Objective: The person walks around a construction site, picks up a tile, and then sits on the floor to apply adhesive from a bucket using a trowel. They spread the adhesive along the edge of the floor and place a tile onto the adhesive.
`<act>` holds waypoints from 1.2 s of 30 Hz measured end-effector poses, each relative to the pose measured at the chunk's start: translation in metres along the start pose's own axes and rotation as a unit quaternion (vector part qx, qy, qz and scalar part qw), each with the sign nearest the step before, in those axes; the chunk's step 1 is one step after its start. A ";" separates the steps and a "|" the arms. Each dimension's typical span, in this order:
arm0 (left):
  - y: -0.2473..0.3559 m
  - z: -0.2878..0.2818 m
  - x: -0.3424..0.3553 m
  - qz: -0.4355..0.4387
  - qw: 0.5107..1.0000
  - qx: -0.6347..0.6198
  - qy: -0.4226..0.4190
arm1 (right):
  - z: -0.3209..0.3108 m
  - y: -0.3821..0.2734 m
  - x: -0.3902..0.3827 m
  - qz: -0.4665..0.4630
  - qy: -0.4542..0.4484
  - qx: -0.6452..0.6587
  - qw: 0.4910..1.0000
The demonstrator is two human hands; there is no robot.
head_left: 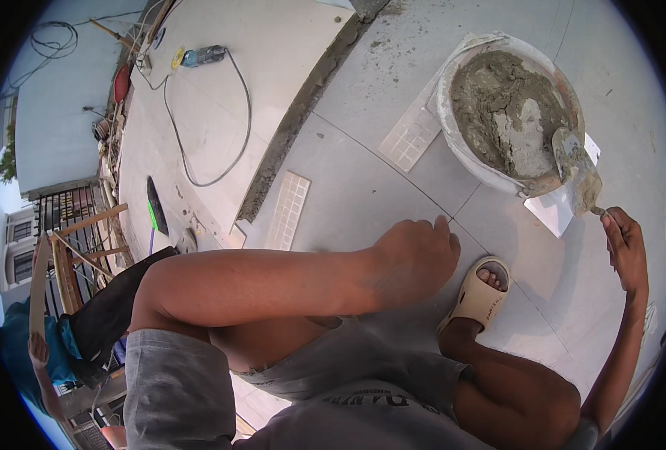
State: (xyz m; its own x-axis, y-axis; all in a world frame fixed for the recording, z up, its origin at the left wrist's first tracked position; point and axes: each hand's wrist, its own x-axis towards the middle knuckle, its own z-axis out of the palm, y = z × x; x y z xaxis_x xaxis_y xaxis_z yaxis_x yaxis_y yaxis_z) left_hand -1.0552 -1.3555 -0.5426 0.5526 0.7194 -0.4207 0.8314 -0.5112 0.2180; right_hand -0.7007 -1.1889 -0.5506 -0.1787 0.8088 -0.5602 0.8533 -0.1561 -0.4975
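My right hand grips the handle of a trowel beside the bucket. Wet grey mortar clings to the trowel's blade, which rests by the bucket's rim. The round, mortar-smeared bucket is filled with thick grey mortar. Over the floor in front of me is my left hand, its fingers curled in. The back of the hand hides whatever it may hold. Nearest to it on the floor are a pale gridded tile strip and my sandalled foot.
Another gridded strip lies by the bucket, with white sheets near its base. A raised slab with a rough mortar edge holds a corded power tool and looping cable. A person at far left holds a wooden strip.
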 end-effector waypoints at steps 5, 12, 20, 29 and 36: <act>0.087 -0.047 -0.058 0.090 0.976 -0.131 -0.150 | 0.010 0.022 -0.002 0.022 0.006 -0.019 1.000; 0.087 -0.037 -0.073 -0.012 0.997 -0.065 -0.034 | 0.032 0.040 0.010 -0.012 0.084 -0.034 0.996; 0.086 -0.034 -0.066 -0.073 0.996 -0.043 0.000 | 0.059 0.055 0.027 -0.061 0.169 -0.068 0.981; 0.077 -0.026 -0.063 -0.079 0.993 -0.080 -0.042 | 0.064 0.073 0.040 -0.107 0.237 -0.115 0.959; 0.064 -0.043 -0.082 -0.035 0.988 -0.124 -0.081 | 0.038 0.096 0.019 -0.144 0.293 -0.175 0.929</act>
State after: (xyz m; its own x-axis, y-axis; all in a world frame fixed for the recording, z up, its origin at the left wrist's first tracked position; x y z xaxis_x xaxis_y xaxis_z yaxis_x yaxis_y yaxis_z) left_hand -1.0442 -1.4270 -0.4565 0.4930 0.6539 -0.5740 0.8673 -0.3173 0.3836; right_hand -0.6408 -1.2104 -0.6338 -0.2153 0.9740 0.0702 0.9364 0.2263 -0.2683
